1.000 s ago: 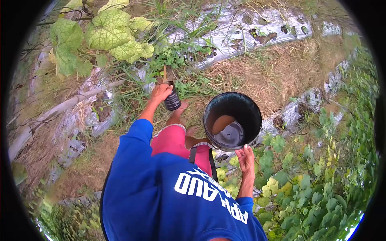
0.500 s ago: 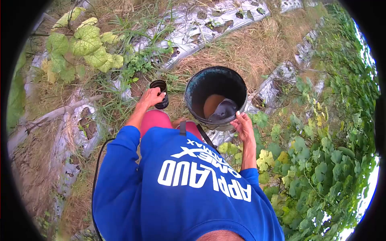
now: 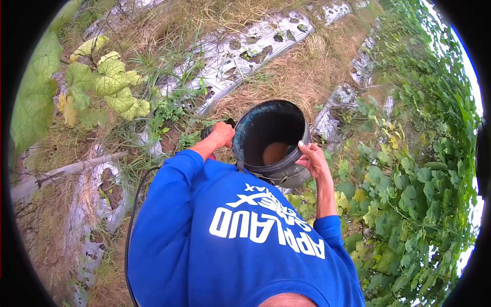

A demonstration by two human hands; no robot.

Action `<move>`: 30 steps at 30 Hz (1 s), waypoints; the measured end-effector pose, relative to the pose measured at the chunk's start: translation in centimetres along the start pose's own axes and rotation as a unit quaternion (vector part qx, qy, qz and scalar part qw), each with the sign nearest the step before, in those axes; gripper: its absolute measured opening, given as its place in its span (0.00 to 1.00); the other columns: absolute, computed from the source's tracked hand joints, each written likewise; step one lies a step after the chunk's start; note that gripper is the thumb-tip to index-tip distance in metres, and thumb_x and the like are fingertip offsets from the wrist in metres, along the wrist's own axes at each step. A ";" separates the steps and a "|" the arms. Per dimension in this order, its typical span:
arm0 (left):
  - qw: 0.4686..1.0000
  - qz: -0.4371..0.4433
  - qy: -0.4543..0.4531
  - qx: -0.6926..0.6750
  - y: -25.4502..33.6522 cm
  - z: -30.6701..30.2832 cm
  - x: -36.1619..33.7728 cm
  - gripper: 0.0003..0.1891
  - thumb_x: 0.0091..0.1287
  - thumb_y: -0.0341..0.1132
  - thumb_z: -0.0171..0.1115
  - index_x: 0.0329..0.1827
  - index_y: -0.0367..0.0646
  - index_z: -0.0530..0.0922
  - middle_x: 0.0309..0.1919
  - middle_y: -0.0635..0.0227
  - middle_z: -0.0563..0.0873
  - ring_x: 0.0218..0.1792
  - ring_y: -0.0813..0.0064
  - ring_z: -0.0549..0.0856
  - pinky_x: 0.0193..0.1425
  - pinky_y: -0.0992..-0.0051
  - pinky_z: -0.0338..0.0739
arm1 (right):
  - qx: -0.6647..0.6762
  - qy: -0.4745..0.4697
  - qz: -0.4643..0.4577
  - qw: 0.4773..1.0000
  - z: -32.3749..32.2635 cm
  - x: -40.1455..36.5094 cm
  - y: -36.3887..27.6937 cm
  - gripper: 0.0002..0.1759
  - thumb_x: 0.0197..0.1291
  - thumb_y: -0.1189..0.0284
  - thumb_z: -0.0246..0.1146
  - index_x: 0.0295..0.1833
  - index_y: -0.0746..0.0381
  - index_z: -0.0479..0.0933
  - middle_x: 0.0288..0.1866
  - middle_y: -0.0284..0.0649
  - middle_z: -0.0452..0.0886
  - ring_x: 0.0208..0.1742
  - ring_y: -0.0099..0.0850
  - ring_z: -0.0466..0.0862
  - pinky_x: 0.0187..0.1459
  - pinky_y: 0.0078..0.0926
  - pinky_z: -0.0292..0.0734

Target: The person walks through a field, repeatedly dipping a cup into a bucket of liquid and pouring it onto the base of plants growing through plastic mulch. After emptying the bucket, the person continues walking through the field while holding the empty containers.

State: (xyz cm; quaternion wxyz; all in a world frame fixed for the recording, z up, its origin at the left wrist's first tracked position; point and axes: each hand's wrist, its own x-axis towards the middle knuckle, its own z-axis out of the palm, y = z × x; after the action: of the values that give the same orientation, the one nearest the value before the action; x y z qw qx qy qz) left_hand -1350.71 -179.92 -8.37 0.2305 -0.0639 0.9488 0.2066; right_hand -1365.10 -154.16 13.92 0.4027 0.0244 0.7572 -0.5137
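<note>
My left hand [image 3: 222,134] is wrapped round a small black cup [image 3: 206,132], which lies mostly behind the fingers, right beside the left rim of a large black bucket. My right hand [image 3: 313,161] pinches the right rim of that bucket [image 3: 245,130] between thumb and fingers. Tilted towards my body, the bucket shows a stained, bluish inner wall. Brownish liquid [image 3: 276,153] is visible at its bottom. Whether the cup holds anything cannot be seen.
Silvery plastic sheeting [image 3: 255,43] with holes runs across dry grass. A wooden pole [image 3: 76,166] lies at the left, below large yellow-green leaves [image 3: 111,77]. Dense vines [image 3: 409,204] fill the right side. A dark cord [image 3: 132,220] hangs by my left sleeve.
My left hand has moved right with the cup, up to the bucket's rim. The bucket has shifted slightly and its tilt has changed. A dark shape inside it no longer shows.
</note>
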 end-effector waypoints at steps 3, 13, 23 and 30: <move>0.998 -0.003 -0.030 0.061 0.8 -1.7 -0.4 0.20 0.46 0.44 0.74 0.42 0.47 0.88 0.41 0.62 0.89 0.47 0.58 0.87 0.44 0.61 0.84 | -0.025 0.009 0.000 1.000 1.3 -0.6 -1.0 0.21 0.53 0.59 0.75 0.33 0.58 0.69 0.27 0.30 0.74 0.22 0.19 0.76 0.25 0.22 0.82; 0.989 0.035 0.091 0.112 0.0 -0.8 -0.8 0.08 0.56 0.36 0.65 0.34 0.46 0.87 0.37 0.62 0.87 0.44 0.59 0.85 0.42 0.62 0.81 | -0.034 0.022 -0.023 0.999 6.3 -3.2 -3.6 0.22 0.56 0.58 0.73 0.34 0.60 0.69 0.25 0.32 0.73 0.21 0.21 0.76 0.26 0.22 0.83; 0.979 0.041 0.175 0.098 -1.8 0.3 0.0 0.07 0.59 0.35 0.62 0.35 0.47 0.87 0.38 0.60 0.87 0.46 0.58 0.84 0.42 0.62 0.79 | 0.072 -0.067 -0.023 0.995 10.6 -5.2 -6.7 0.20 0.61 0.60 0.69 0.43 0.65 0.73 0.32 0.37 0.77 0.33 0.28 0.81 0.37 0.30 0.83; 0.977 0.048 0.191 0.079 -3.2 0.6 0.0 0.07 0.59 0.35 0.62 0.34 0.45 0.87 0.38 0.59 0.86 0.45 0.58 0.83 0.42 0.63 0.79 | 0.112 -0.100 -0.008 0.989 12.5 -5.3 -7.9 0.18 0.64 0.59 0.65 0.46 0.64 0.74 0.39 0.41 0.79 0.39 0.32 0.82 0.44 0.34 0.82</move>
State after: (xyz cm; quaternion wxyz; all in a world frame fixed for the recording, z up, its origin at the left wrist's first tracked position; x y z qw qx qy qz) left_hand -1349.75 -182.53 -9.98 0.0395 -0.0386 0.9905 0.1261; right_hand -1357.77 -165.91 21.46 0.4672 0.0112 0.6510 -0.5982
